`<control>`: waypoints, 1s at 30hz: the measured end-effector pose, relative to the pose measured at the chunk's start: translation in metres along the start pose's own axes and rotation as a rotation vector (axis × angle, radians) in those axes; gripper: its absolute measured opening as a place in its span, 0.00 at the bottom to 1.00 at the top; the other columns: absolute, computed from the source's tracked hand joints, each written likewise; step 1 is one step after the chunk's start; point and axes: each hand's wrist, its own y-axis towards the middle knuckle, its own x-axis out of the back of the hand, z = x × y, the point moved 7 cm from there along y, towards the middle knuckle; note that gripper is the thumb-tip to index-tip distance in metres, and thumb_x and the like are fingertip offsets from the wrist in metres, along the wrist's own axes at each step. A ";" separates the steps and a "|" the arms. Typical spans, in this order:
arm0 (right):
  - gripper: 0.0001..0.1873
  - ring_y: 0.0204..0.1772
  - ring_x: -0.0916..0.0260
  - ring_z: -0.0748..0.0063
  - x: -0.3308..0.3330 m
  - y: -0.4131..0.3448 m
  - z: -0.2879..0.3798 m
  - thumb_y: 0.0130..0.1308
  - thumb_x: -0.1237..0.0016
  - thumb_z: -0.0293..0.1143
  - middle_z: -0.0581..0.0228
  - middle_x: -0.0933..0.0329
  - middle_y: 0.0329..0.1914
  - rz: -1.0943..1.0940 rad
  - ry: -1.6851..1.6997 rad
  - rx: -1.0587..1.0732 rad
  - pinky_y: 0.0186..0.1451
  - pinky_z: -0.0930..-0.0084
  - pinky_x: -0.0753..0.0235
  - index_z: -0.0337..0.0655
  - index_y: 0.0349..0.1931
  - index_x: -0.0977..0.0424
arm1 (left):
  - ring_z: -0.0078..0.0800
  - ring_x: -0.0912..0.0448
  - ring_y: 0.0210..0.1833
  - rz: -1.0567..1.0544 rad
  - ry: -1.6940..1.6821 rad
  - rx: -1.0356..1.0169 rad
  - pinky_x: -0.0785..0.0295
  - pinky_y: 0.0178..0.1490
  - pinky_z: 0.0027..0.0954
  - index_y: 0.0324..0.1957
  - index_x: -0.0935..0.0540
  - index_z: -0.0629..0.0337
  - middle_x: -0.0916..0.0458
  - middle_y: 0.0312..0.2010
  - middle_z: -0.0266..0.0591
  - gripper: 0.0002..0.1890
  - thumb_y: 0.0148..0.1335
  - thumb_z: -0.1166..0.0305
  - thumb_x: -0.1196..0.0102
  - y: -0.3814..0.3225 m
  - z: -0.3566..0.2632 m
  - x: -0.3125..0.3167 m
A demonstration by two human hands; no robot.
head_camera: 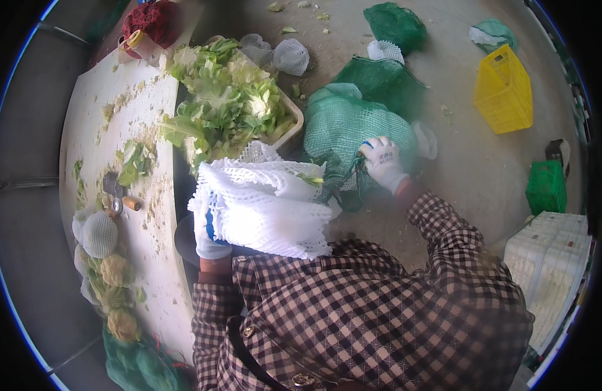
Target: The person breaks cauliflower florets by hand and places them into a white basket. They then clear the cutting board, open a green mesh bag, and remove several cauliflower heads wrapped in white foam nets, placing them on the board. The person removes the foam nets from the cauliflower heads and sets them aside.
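My left hand [212, 238], in a white glove with a blue palm, clutches a thick bundle of white foam net sleeves [266, 210] against my front. A bit of green leaf lies on the bundle. My right hand [383, 163], gloved the same way, has its fingers closed on the gathered edge of a green mesh bag [352, 122] on the floor. Pale foam netting shows through the mesh; what else the bag holds is hidden. Beyond the bundle stands a pale crate [297, 117] heaped with cauliflower leaves and trimmings [222, 93].
On the white table [159, 273] at left lie a cleaver [113, 185], loose leaves, cauliflower heads [114, 270] and another green mesh bag [139, 361]. More mesh bags [396, 27] and foam-netted heads [291, 57] lie on the floor. Yellow [505, 90], green [546, 185] and white crates [545, 273] stand at right.
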 end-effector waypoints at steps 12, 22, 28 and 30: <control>0.14 0.46 0.23 0.81 0.112 0.045 0.034 0.72 0.56 0.22 0.70 0.20 0.45 -0.225 1.633 -0.065 0.51 0.82 0.23 0.35 0.55 0.24 | 0.35 0.18 0.56 0.145 -0.089 0.130 0.24 0.63 0.34 0.66 0.29 0.71 0.18 0.57 0.47 0.26 0.69 0.71 0.43 0.005 -0.039 -0.066; 0.13 0.40 0.20 0.70 0.201 0.075 0.228 0.68 0.55 0.23 0.59 0.18 0.39 -0.022 0.932 0.515 0.46 0.73 0.21 0.34 0.51 0.26 | 0.35 0.18 0.42 0.393 1.358 -0.017 0.25 0.43 0.43 0.48 0.18 0.63 0.16 0.38 0.54 0.16 0.63 0.64 0.39 0.048 0.005 -0.106; 0.13 0.41 0.19 0.52 0.202 0.013 0.308 0.56 0.43 0.32 0.56 0.21 0.36 -0.242 0.262 0.944 0.42 0.59 0.19 0.41 0.42 0.25 | 0.35 0.17 0.44 0.081 0.877 -0.179 0.23 0.46 0.41 0.52 0.19 0.63 0.16 0.42 0.49 0.16 0.68 0.63 0.44 0.070 0.015 -0.081; 0.16 0.42 0.18 0.58 0.204 0.003 0.311 0.51 0.40 0.32 0.60 0.20 0.39 -0.247 0.237 0.948 0.41 0.62 0.18 0.40 0.41 0.24 | 0.35 0.17 0.45 0.017 0.523 -0.166 0.22 0.47 0.40 0.53 0.20 0.63 0.16 0.44 0.48 0.16 0.70 0.63 0.46 0.074 0.013 -0.073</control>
